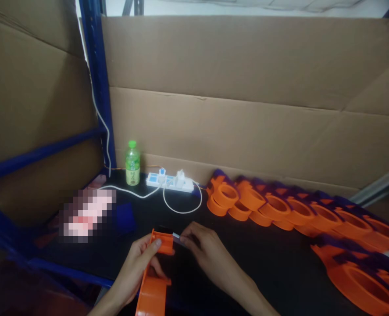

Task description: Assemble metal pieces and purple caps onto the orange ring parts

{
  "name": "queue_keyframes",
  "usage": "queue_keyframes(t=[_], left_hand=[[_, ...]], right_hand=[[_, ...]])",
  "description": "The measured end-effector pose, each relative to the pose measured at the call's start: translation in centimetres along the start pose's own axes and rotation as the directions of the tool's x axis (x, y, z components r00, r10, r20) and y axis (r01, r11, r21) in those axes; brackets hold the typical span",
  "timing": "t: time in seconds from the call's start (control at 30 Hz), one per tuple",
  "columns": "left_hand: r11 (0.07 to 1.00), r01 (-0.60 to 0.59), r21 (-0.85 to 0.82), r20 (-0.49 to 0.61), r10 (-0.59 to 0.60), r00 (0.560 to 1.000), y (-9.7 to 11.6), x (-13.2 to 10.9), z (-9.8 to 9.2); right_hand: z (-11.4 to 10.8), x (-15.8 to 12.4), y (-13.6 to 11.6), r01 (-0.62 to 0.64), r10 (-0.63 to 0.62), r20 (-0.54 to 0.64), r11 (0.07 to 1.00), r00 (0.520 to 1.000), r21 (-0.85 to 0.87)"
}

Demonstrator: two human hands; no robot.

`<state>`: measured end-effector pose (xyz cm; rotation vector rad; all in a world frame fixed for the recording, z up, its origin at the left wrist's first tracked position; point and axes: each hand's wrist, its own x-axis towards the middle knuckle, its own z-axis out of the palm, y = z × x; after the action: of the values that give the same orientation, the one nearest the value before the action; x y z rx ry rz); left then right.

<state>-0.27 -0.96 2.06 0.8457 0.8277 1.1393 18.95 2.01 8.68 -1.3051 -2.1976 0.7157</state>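
Note:
My left hand [140, 259] is closed around an orange plastic tape dispenser [152, 296], its thumb pressed on the upper end. The dispenser stands roughly lengthwise toward me, and its lower end runs out of the picture. Just right of that end, my right hand [202, 245] pinches a small, light, toothed strip that looks like a serrated blade [176, 235]. The strip is close to the dispenser's edge; whether it touches cannot be made out. Most of the strip is hidden by my right fingers.
Several orange dispensers [280, 206] stand in stacked rows at right, with more at the front right [362, 281]. A white power strip [171, 181] with cables and a green-capped bottle [133, 164] stand at the back. Cardboard [230, 66] walls the black table; a blue post [98, 83] rises at left.

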Motion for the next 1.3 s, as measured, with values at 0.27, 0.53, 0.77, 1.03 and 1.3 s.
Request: queue_keyframes(t=[0.27, 0.53, 0.77, 1.03, 1.3], left_hand=[[0.992, -0.033, 0.125, 0.014, 0.032, 0.999, -1.1, 0.7, -0.5], [0.982, -0.051, 0.184, 0.002, 0.051, 0.999, -1.0, 0.4, 0.0], [0.980, -0.054, 0.193, 0.045, 0.046, 0.998, -0.8, 0.3, 0.0], [0.995, 0.010, -0.104, -0.117, -0.022, 0.993, 1.4, -0.7, 0.9], [0.990, -0.021, -0.139, -0.197, -0.007, 0.980, 0.0, 0.3, 0.2]], right_hand=[[0.0, 0.3, -0.1, 0.054, -0.052, 0.036, 0.997, 0.998, -0.064], [0.9, 1.7, -0.3, 0.131, -0.121, 0.067, 0.977, 0.990, -0.170], [1.2, 3.3, -0.7, 0.225, -0.209, 0.130, 0.966, 0.969, -0.127], [1.2, 5.1, 2.1, 0.158, -0.151, 0.065, 0.982, 0.986, -0.105], [2.2, 4.7, 4.8, 0.183, -0.157, 0.122, 0.953, 0.980, -0.241]])
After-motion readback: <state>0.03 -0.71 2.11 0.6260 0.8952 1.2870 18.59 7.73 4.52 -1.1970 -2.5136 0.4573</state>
